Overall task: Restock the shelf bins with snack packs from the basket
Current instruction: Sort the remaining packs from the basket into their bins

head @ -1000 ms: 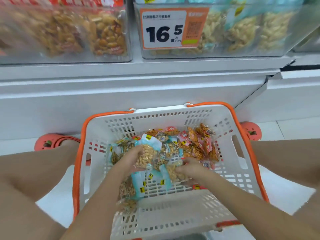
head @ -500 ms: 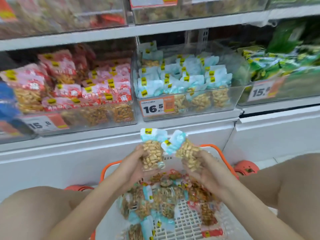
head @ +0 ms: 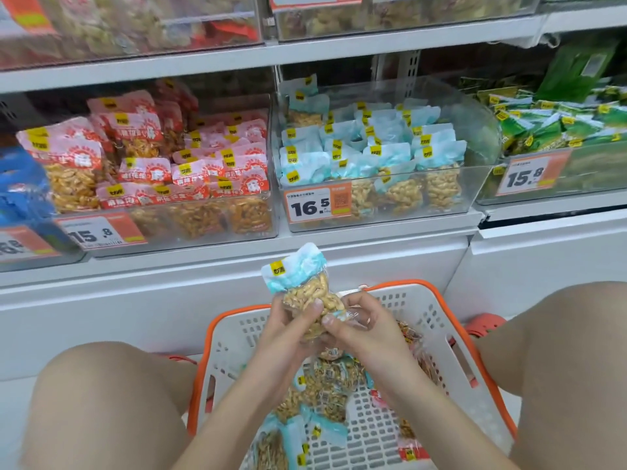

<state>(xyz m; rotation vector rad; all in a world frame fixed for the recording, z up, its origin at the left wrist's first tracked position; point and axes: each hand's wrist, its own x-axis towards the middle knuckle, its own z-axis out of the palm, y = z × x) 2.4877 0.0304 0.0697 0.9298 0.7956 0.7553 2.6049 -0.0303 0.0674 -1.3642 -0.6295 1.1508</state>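
My left hand (head: 288, 329) and my right hand (head: 359, 329) meet above the white basket with an orange rim (head: 437, 334). Together they grip blue-topped peanut packs (head: 300, 286), stacked so the front one stands upright; the pack behind is mostly hidden by my fingers. More blue-topped and red-topped packs (head: 325, 388) lie in the basket below. Straight ahead on the shelf stands the clear bin of matching blue-topped packs (head: 373, 154), tagged 16.5.
A clear bin of red-topped packs (head: 163, 164) tagged 15.8 stands left of the blue bin, and a bin of green packs (head: 559, 130) stands to its right. Another shelf of bins (head: 203, 22) runs above. My knees flank the basket on both sides.
Both hands lifted packs out of the basket, one in each hand, then brought them together into one stack. The view rose from the basket to the shelf bins.
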